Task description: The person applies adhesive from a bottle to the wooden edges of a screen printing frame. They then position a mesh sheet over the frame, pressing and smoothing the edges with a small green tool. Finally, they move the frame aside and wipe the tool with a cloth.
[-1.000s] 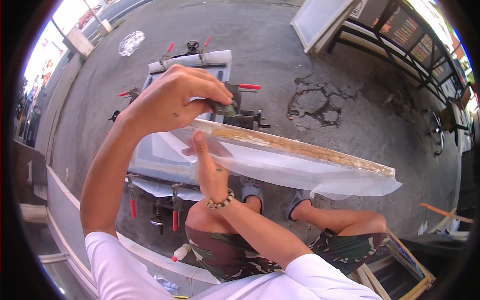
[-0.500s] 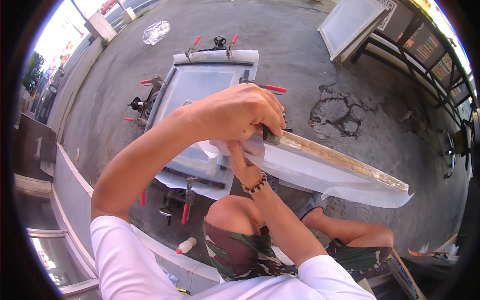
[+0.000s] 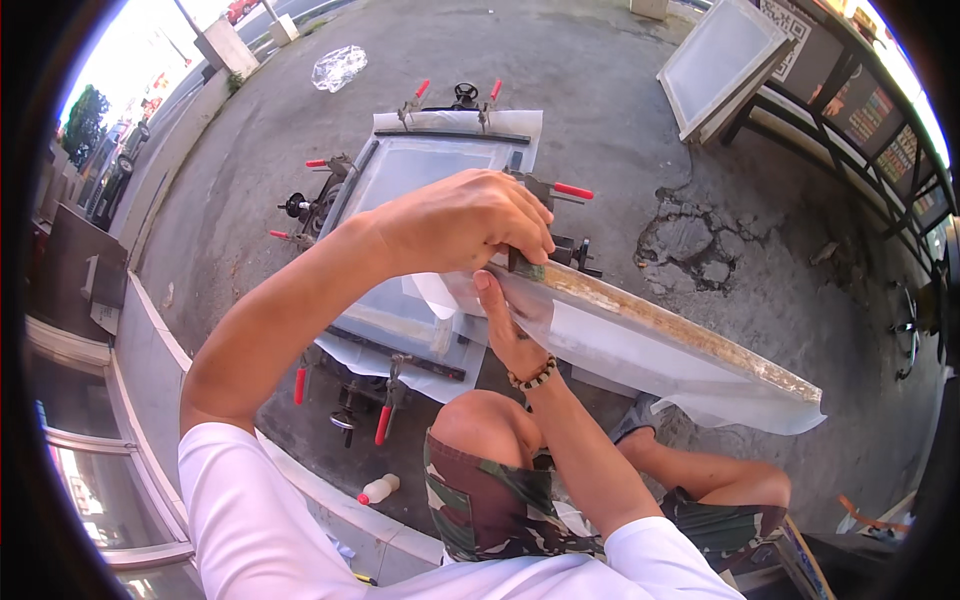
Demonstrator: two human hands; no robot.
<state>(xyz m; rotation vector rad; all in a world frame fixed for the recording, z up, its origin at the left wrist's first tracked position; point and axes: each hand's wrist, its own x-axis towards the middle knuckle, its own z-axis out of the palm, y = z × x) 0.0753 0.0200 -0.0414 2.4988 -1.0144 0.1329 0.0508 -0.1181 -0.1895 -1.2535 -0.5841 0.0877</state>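
Grey, stained pavement point(image 3: 580, 70) carries everything, with a cracked, broken patch point(image 3: 690, 240) right of its middle. Left of the middle stands a rectangular metal clamping rig holding a flat, pale blue-grey panel point(image 3: 455, 155). A black bar point(image 3: 443, 135) runs along the panel's far edge, and a white sheet point(image 3: 527, 122) shows past its far right corner. Above the panel's near right corner, a long whitish-brown wooden frame point(image 3: 690, 325) is held up on its side, slanting down to the right, with translucent white mesh point(image 3: 650, 360) hanging from its edge. Toward the pavement's far right corner, a pale-bordered screen point(image 3: 720, 65) leans against a black metal structure.

The left hand point(image 3: 480, 220) arches over the frame's left end, fingers bent down and closed on a small dark-and-green piece at the wooden edge. The right hand point(image 3: 510, 325) has that same end between its raised thumb, on the near side, and its fingers, mostly hidden behind the mesh.

Crumpled silver foil point(image 3: 340, 68) lies toward the pavement's far left corner. Red clamp handles point(image 3: 574, 190) stick out around the rig. A whitish bottle with a red cap point(image 3: 382, 488) lies beside the pavement's near left edge. A beaded bracelet point(image 3: 533, 376) circles the right wrist.
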